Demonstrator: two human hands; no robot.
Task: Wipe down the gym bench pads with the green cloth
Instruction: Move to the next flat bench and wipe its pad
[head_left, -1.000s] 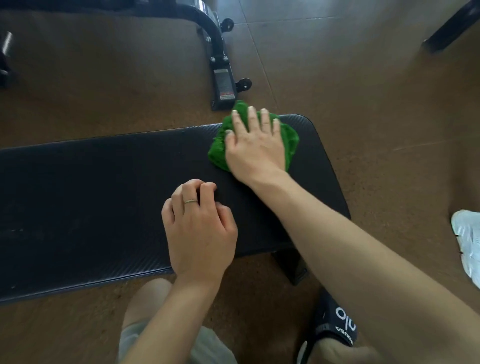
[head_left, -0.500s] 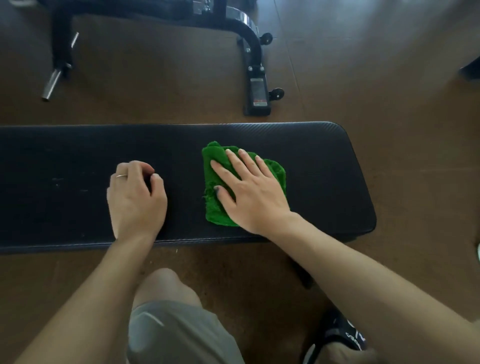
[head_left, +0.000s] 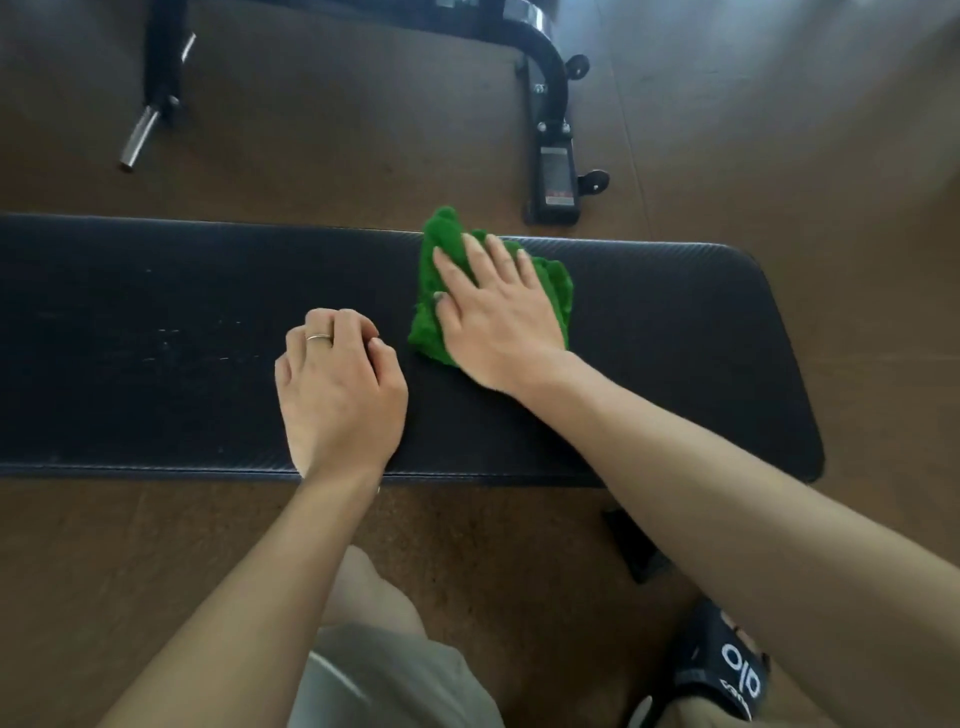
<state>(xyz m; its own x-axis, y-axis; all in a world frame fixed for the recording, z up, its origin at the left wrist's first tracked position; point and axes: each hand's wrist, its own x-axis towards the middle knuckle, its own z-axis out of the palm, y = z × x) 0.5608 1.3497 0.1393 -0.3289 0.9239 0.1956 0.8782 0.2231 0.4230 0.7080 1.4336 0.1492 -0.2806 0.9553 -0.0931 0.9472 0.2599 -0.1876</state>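
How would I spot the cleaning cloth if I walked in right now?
Find the long black bench pad lying across the brown floor. Near its far edge the right hand presses flat on the green cloth. It is the only bright, fuzzy thing there; the left hand rests bare beside it.

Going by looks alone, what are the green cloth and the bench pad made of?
Green cloth: seemingly microfibre or terry, matte, judging by its nubby, fuzzy pile and soft bunched folds under the right hand. Bench pad: probably foam under black vinyl or faux leather, judging by its fine woven-looking texture, faint sheen and rounded edges; pale scuffs at left.
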